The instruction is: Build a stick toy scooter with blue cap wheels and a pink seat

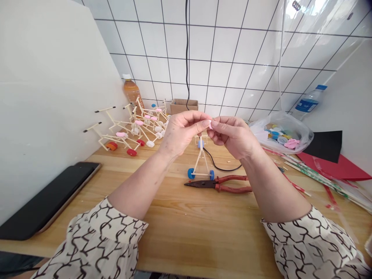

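Observation:
Above the table my left hand (pixel 185 131) and my right hand (pixel 232 135) meet fingertip to fingertip. Both are closed in a pinch on a small pink piece (pixel 210 124), mostly covered by the fingers, so its exact shape is hidden. Just below them stands a small stick-built tricycle model (pixel 201 155) with blue bottle-cap wheels; my hands partly cover its far end. Red-handled long-nose pliers (pixel 216 183) lie shut in front of its wheels, near my right forearm.
Several similar stick tricycles (pixel 128 135) with pink seats crowd the left back, beside a drink bottle (pixel 132 91). A phone (pixel 49 199) lies at left. On the right are a plastic bag of caps (pixel 280 135), a water bottle (pixel 309 102), straws (pixel 316 172) and red sheets (pixel 334 166).

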Demonstrator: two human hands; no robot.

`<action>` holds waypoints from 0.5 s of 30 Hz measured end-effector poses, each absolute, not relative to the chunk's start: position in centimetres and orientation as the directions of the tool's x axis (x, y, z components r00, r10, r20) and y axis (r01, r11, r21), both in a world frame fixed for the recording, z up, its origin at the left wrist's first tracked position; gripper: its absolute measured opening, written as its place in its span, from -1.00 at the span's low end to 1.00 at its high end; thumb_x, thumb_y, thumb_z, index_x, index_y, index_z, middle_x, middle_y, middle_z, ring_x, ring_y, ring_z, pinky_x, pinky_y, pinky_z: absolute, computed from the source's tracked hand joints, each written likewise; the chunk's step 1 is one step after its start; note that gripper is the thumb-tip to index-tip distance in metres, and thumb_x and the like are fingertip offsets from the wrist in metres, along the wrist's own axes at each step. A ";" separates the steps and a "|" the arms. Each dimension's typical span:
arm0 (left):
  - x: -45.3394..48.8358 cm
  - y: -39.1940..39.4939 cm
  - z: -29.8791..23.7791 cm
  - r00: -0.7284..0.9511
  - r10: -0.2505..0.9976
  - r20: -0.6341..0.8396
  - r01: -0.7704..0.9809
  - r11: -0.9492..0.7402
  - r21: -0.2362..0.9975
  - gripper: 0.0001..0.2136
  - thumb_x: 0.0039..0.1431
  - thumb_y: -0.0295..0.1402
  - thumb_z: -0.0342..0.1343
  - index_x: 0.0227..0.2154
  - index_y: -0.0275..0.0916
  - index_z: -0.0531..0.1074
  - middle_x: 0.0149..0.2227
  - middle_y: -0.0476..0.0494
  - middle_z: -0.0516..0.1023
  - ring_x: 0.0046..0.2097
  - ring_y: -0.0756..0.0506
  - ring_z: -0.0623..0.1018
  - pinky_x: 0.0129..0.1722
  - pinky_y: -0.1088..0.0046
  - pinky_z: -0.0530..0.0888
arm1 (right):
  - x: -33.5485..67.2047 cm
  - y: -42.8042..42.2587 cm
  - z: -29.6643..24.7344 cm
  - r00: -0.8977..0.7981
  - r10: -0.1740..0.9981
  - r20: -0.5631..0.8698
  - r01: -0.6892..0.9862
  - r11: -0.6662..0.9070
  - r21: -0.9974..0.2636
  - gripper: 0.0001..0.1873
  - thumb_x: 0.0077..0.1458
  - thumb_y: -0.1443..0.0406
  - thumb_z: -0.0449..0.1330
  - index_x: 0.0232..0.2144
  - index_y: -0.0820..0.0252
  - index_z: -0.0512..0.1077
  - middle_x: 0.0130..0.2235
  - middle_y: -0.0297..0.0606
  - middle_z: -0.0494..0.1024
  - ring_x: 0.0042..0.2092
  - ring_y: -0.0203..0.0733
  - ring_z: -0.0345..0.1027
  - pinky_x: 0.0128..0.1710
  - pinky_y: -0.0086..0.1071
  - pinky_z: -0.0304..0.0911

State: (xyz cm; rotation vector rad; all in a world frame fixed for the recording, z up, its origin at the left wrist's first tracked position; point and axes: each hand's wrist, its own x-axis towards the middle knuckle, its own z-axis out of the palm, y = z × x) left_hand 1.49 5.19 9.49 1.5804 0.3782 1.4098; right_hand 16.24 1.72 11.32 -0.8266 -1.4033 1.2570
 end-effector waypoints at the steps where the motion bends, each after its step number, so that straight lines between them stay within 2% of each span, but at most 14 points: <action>1: 1.5 5.2 9.5 0.286 0.750 0.596 -0.357 -0.494 0.793 -0.89 -0.03 -0.39 0.24 -0.39 -0.26 0.53 -0.51 -0.02 0.51 -0.47 0.07 0.43 -0.48 0.55 0.36 | 16.2 1.7 11.4 -0.224 0.944 0.244 -0.139 0.216 -0.966 -0.81 -0.07 0.24 0.25 -0.58 0.28 0.42 -0.58 -0.35 0.39 -0.57 -0.43 0.15 -0.64 -0.52 -0.02; 4: 1.5 5.3 9.4 0.277 0.748 0.603 -0.367 -0.498 0.786 -0.87 -0.03 -0.37 0.25 -0.36 -0.25 0.54 -0.47 -0.03 0.52 -0.45 0.07 0.45 -0.48 0.54 0.37 | 16.2 1.7 11.5 -0.211 0.948 0.239 -0.138 0.213 -0.967 -0.81 -0.08 0.24 0.25 -0.58 0.27 0.42 -0.58 -0.35 0.39 -0.57 -0.43 0.15 -0.64 -0.52 -0.02; 11: 1.4 5.3 9.3 0.276 0.723 0.634 -0.346 -0.540 0.767 -0.91 -0.04 -0.37 0.26 -0.43 -0.26 0.54 -0.50 -0.04 0.54 -0.47 0.07 0.46 -0.48 0.53 0.38 | 16.3 1.5 11.6 -0.269 0.937 0.221 -0.154 0.184 -0.971 -0.76 -0.06 0.20 0.24 -0.58 0.28 0.44 -0.57 -0.32 0.41 -0.56 -0.41 0.18 -0.65 -0.51 -0.03; 15: 1.4 5.2 9.3 0.297 0.706 0.643 -0.339 -0.551 0.762 -0.91 -0.02 -0.37 0.26 -0.44 -0.26 0.52 -0.54 -0.02 0.53 -0.49 0.06 0.48 -0.49 0.54 0.39 | 16.2 1.4 11.6 -0.257 0.947 0.192 -0.157 0.155 -0.975 -0.81 -0.09 0.24 0.26 -0.58 0.29 0.44 -0.58 -0.33 0.42 -0.57 -0.43 0.18 -0.64 -0.52 -0.02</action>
